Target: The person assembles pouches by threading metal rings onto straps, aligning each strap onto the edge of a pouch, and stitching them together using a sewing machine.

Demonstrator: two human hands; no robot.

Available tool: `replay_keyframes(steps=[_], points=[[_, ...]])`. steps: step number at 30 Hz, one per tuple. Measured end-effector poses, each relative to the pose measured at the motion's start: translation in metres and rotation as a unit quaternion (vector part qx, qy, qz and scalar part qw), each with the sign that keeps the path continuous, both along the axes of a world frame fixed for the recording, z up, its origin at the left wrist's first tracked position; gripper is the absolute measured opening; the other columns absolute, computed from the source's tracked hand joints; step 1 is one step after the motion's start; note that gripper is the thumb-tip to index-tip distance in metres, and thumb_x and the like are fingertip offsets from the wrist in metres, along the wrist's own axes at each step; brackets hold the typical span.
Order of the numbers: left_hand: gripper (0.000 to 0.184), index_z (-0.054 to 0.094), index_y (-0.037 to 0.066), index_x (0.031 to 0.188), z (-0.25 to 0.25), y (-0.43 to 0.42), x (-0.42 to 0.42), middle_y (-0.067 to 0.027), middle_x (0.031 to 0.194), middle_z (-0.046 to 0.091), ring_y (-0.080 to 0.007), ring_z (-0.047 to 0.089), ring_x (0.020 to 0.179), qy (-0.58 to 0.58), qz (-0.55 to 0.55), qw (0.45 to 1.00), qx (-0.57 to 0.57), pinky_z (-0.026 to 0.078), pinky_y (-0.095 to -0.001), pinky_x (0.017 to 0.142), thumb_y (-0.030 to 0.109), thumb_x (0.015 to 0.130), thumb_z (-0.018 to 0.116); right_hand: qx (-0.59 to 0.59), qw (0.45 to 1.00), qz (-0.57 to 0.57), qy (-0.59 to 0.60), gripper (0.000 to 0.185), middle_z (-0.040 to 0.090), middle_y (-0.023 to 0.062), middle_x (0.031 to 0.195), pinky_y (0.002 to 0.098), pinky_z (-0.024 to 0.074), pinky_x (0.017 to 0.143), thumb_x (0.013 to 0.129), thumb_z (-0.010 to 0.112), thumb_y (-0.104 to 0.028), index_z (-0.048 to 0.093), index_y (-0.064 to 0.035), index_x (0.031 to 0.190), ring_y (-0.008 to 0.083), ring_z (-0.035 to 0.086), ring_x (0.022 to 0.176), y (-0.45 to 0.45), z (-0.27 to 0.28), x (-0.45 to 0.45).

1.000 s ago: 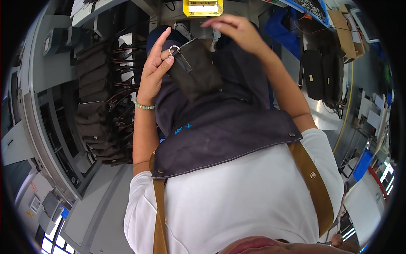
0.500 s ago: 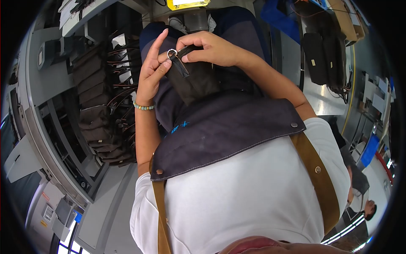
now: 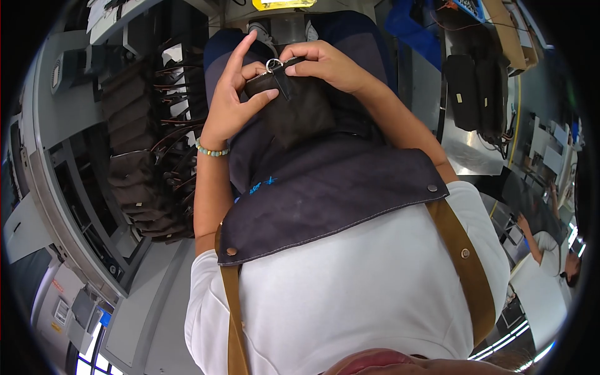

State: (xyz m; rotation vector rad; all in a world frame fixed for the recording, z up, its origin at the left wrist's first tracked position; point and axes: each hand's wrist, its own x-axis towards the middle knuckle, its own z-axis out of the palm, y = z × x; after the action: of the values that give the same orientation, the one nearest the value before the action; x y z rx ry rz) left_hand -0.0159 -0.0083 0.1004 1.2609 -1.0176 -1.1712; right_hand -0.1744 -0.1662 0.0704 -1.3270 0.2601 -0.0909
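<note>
Dark brownish black on the pouch [image 3: 306, 119], glossier black on its tab [image 3: 284, 85], bright silver on the ring [image 3: 274, 64]. Turquoise, pale and gold among the beads of the bracelet [image 3: 212, 151], dusky purple-grey over the apron [image 3: 331, 190] with a vivid blue motif [image 3: 262, 184], tan-brown on the strap [image 3: 463, 262], plain white across the shirt [image 3: 356, 281]. Brownish black again over the stacked bags [image 3: 137, 181], strong yellow on the tray [image 3: 284, 7], cardboard brown on the box [image 3: 505, 44], yellow in the thin stripe [image 3: 515, 125] along the grey floor [image 3: 528, 100].

No text can be read: the blue mark [image 3: 263, 185] on the apron [image 3: 331, 203], toward nine o'clock, is too small to make out.
</note>
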Motion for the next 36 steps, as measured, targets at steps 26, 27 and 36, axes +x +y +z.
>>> replay_keyframes(steps=[26, 27, 36], points=[[0.083, 0.023, 0.007, 0.153, -0.007, -0.004, 0.002, -0.0015, 0.09, 0.061, -0.0097, 0.056, 0.091, 0.016, 0.015, 1.0, 0.016, 0.04, -0.0251, 0.095, -0.003, 0.083, 0.066, -0.001, 1.0, -0.016, -0.016, 0.016, 0.063, -0.004, 0.092, 0.0188, 0.0425, 0.076, 0.091, 0.061, -0.013, 0.064, -0.0032, 0.103, 0.002, 0.055, 0.084, 0.004, -0.01, -0.005], [0.081, 0.023, 0.007, 0.153, -0.009, -0.004, 0.002, -0.0013, 0.09, 0.061, -0.0095, 0.056, 0.091, 0.01, 0.017, 1.0, 0.014, 0.04, -0.0247, 0.094, -0.002, 0.084, 0.065, 0.005, 1.0, -0.017, -0.011, 0.016, 0.063, -0.0035, 0.092, 0.0195, 0.0429, 0.077, 0.091, 0.062, -0.013, 0.065, -0.003, 0.103, 0.0026, 0.055, 0.085, 0.004, -0.01, -0.005], [0.083, 0.015, 0.006, 0.155, -0.016, -0.002, 0.002, -0.0002, 0.088, 0.059, -0.0081, 0.055, 0.088, 0.007, 0.02, 1.0, -0.017, 0.041, -0.0226, 0.088, 0.0, 0.087, 0.063, -0.018, 1.0, -0.025, -0.002, 0.017, 0.065, -0.0016, 0.091, 0.0226, 0.0442, 0.08, 0.09, 0.064, -0.014, 0.065, -0.003, 0.103, 0.0053, 0.056, 0.087, 0.011, -0.002, -0.004]])
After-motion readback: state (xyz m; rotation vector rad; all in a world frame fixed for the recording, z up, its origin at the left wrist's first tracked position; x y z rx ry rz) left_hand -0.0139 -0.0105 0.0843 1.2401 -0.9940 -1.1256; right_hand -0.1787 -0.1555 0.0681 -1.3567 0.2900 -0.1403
